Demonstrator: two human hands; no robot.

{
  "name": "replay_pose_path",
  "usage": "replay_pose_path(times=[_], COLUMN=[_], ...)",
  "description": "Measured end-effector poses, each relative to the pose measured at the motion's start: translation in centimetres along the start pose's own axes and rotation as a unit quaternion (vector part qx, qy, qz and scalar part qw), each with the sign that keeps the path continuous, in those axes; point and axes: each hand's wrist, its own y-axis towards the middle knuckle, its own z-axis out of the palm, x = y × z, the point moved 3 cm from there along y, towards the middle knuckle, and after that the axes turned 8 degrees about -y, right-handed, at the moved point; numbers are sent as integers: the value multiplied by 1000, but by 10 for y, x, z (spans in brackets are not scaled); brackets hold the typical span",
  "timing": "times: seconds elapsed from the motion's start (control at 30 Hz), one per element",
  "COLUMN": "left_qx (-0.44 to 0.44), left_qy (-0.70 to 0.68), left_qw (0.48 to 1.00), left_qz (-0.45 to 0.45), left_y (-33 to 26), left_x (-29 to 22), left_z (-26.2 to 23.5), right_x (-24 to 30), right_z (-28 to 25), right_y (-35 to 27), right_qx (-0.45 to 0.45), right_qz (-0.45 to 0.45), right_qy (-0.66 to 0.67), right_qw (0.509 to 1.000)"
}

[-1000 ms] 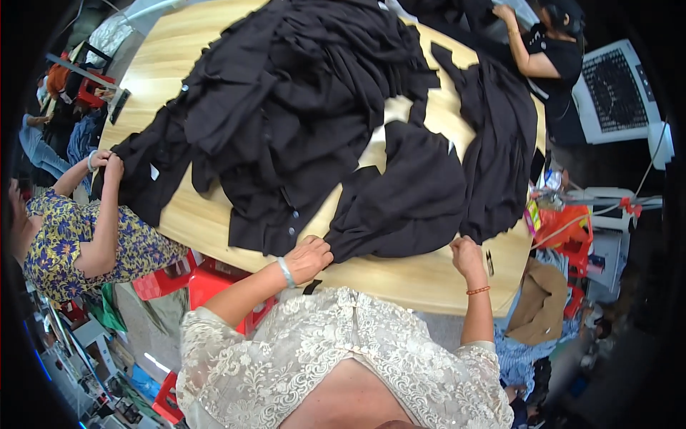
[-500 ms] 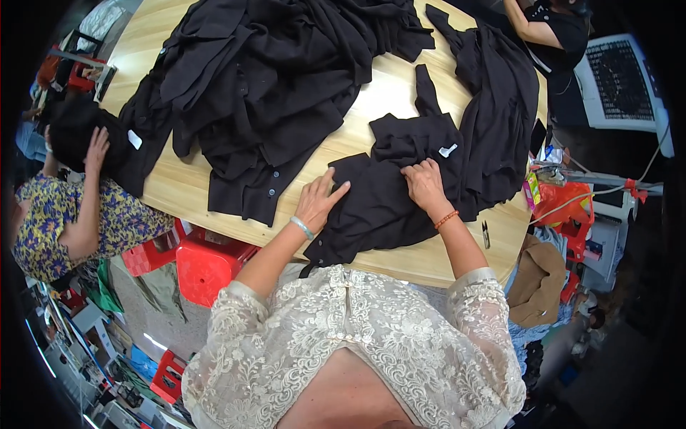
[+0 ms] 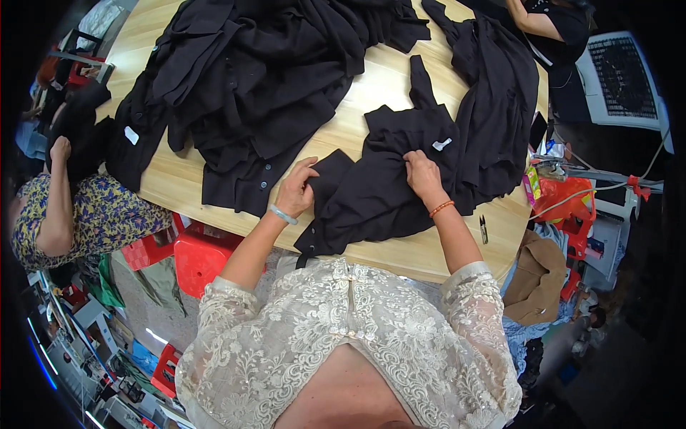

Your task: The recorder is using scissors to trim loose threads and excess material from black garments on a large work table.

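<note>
A black buttoned garment (image 3: 389, 196) lies spread and creased on the table in front of me, a white label (image 3: 441, 144) near its upper right. My left hand (image 3: 295, 189) is at its left edge, fingers curled round a flap of the cloth. On the garment's right half, my right hand (image 3: 423, 176) bends its fingers into the fabric and pinches a fold. Small buttons show at the garment's lower left corner, beside a narrow black strip hanging over the table edge.
A large heap of black garments (image 3: 250, 93) covers the table's far left; another black garment (image 3: 496, 107) lies right. Thread snips (image 3: 484, 230) rest near the right edge. A person in a floral garment (image 3: 107, 214) handles black cloth at left. Red stools (image 3: 204, 261) stand below.
My left hand has shifted left and curled from flat on the cloth to gripping its edge, drawing the flap along. The person at left has lowered a hand and moved their black cloth.
</note>
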Motion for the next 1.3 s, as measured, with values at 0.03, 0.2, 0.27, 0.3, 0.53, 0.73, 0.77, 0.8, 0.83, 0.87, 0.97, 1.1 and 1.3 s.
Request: replay_pose_path(times=[0.03,0.2,0.27,0.3,0.53,0.73,0.77,0.8,0.83,0.87,0.97,1.1,1.3], left_qx=[-10,-128,-168,-182,-136,-95,-90,-85,-84,-79,-60,-37,95], left_qy=[-20,-245,-181,-146,55,98,107,113,114,133,178,206,12], left_qw=[1000,958,968,971,989,988,988,988,988,984,975,976,994], left_qz=[-19,-83,-42,-59,18,67,64,62,66,86,117,68,-55], left_y=[-2,-18,-24,-28,-13,-4,-3,0,2,3,5,3,4], left_x=[-2,-12,-9,-11,-41,-53,-56,-58,-60,-64,-74,-79,-91], left_z=[-7,-39,-54,-62,-57,-38,-39,-39,-39,-40,-40,-38,0], right_x=[-6,-9,-11,-20,-110,49,80,105,127,144,149,139,143], right_z=[1,-47,-93,-111,-112,-82,-75,-65,-57,-49,-10,-20,-53], right_y=[-2,-18,-34,-44,-109,-74,-69,-64,-58,-49,-26,-20,-29], right_qx=[-13,-101,-165,-203,-156,-144,-144,-117,-108,-127,-87,-49,4], right_qz=[26,22,10,4,141,-32,-81,-105,-122,-138,-135,-120,-175], right_qy=[42,174,136,102,-79,83,104,123,139,167,173,257,320], right_qw=[999,979,977,974,974,986,981,980,977,968,972,958,931])
